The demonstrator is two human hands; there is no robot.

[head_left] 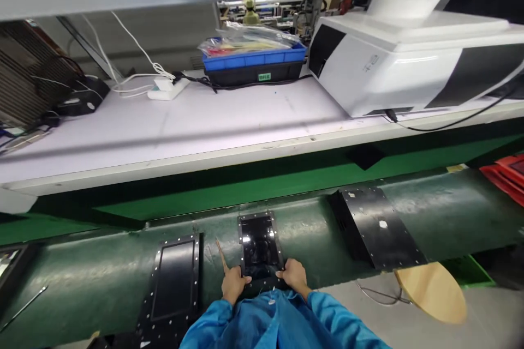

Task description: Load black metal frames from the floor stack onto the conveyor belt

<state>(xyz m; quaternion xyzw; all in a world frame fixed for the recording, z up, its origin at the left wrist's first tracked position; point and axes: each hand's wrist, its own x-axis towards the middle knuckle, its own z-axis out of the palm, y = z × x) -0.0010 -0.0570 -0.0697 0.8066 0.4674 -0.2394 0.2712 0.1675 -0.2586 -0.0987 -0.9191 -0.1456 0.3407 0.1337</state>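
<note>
A black panel (260, 242) with a glossy screen and a frame dotted with screws lies on the green surface before me. My left hand (234, 283) is closed on its near left corner, thumb on the frame. On the near right edge, my right hand (293, 275) grips the same panel, also with the thumb on top. A thin tan stick-like tool (221, 255) juts forward beside my left hand; whether that hand holds it or it lies on the surface I cannot tell. The fingers under the panel are hidden.
Another black framed panel (174, 278) lies to the left, and a black box-like housing (379, 226) to the right. Beyond the green bench (311, 234) rises a white shelf (229, 125) with a blue tray (256, 58) and a white machine (409, 65). A round stool (432, 292) stands below right.
</note>
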